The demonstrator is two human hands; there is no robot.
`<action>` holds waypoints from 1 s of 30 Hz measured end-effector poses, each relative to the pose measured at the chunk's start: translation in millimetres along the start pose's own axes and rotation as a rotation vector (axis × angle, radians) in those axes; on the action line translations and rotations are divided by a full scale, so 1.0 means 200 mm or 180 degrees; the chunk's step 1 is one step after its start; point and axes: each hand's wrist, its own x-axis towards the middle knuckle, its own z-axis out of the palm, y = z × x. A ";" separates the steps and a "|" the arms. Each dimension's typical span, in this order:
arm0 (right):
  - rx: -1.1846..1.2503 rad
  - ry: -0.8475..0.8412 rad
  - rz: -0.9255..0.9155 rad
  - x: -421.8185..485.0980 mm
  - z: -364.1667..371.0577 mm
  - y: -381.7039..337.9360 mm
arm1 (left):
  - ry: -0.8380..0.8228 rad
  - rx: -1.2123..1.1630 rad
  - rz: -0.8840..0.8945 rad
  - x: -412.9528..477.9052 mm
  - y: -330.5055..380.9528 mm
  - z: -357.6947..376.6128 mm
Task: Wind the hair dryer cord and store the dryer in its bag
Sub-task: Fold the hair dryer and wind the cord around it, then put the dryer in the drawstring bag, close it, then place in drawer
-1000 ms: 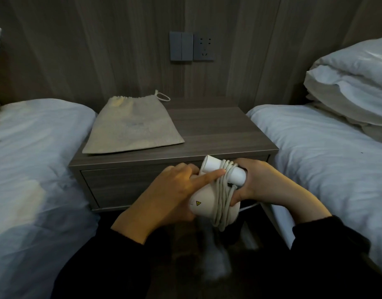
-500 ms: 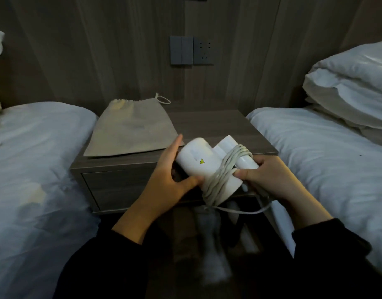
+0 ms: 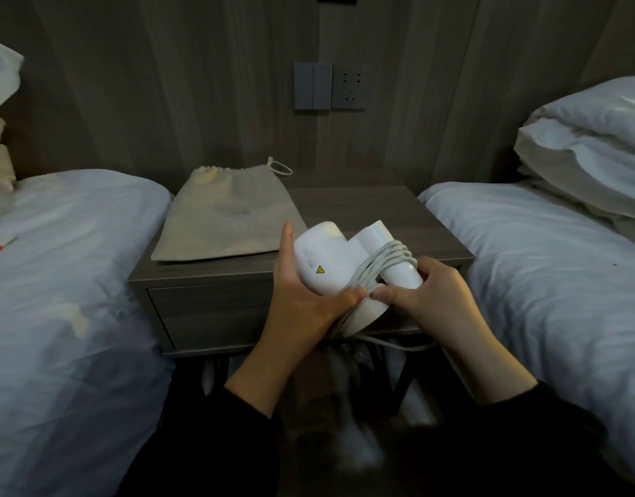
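Wood-panelled wall and a dark nightstand between two white-sheeted beds frame a person's two hands holding a white hair dryer just above the nightstand's front edge. Left hand cups the dryer's body from the left side, fingers standing up behind it and thumb pressed across the near face where the cord crosses. Right hand curls round the lower end of the folded handle, its thumb tip pinning the cord against the body, close to the left thumb. Several grey-white turns bind handle and body together, and one loose length hangs below the hands. Dryer body and handle lie side by side, their long axis running diagonally from far left to near right, a yellow warning triangle facing up toward the camera. Beige drawstring bag lies flat on the nightstand's left half, just behind the left hand, its mouth toward the wall.
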 end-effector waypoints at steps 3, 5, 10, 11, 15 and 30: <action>-0.0047 -0.0048 -0.0001 0.01 -0.01 -0.02 | 0.0007 -0.0055 0.0029 0.02 0.02 0.00; -0.0050 -0.0021 0.0024 0.02 -0.02 -0.02 | 0.0001 -0.0087 0.0029 0.03 0.02 0.01; 0.0246 -0.0213 -0.0112 0.04 -0.04 -0.02 | -0.0096 -0.0002 0.0088 0.06 0.05 0.02; 0.0310 -0.0229 -0.0131 0.04 -0.04 -0.02 | -0.0146 0.0020 0.0094 0.07 0.06 0.01; 0.0845 -0.0089 0.0139 0.06 -0.04 0.02 | -0.0137 0.0218 0.0329 0.11 0.11 0.01; 0.2013 0.0087 0.0897 0.02 -0.13 0.01 | -0.1043 0.3582 0.0732 0.35 -0.08 -0.13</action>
